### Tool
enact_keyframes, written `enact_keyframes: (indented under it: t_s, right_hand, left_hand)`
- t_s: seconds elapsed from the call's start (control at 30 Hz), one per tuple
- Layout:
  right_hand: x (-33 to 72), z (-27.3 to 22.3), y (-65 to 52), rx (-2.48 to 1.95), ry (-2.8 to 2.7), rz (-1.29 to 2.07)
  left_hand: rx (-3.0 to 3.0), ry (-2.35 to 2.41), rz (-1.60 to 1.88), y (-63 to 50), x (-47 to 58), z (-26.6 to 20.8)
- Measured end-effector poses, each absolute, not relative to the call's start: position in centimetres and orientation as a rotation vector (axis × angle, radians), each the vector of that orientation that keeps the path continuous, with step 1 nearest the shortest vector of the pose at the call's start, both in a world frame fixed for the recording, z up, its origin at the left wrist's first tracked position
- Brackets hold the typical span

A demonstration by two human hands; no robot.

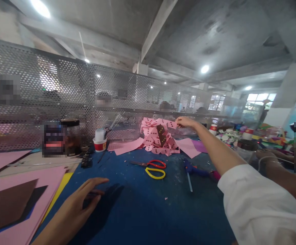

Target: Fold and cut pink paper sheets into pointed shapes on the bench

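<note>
My right hand (185, 122) reaches far forward, its fingertips pinched on the end of a pink paper strip (168, 123) with black dots. That strip lies at the top of a pile of dotted pink paper pieces (151, 137), with one dark brown dotted piece (160, 134) among them. My left hand (83, 200) hovers low over the blue table (137, 211), fingers apart and nothing in them. Between the hands and the pile lie scissors (154, 169) with one red and one yellow handle. A blue glue gun (194, 169) with a clear stick rests to their right.
Pink sheets (51, 183) with a brown sheet (10, 204) on top lie at left. A paper cup (99, 144) and a dark-lidded jar (72, 137) stand before the perforated metal screen (127, 98). Another person's arm (278, 173) is at right, near a second jar (246, 149).
</note>
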State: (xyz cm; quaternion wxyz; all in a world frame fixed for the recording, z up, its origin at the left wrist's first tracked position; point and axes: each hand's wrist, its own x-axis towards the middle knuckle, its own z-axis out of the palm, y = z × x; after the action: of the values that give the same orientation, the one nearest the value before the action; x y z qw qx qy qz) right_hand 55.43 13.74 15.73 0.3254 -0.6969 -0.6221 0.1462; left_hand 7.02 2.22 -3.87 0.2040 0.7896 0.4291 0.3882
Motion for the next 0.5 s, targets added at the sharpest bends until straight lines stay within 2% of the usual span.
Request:
enact_keyframes:
  t_s: [0.5]
  right_hand:
    - [53.9,15.0,14.9,-1.798,-1.633,0.45]
  left_hand:
    - [2.222,1.222,1.053,2.4,6.8,-3.7]
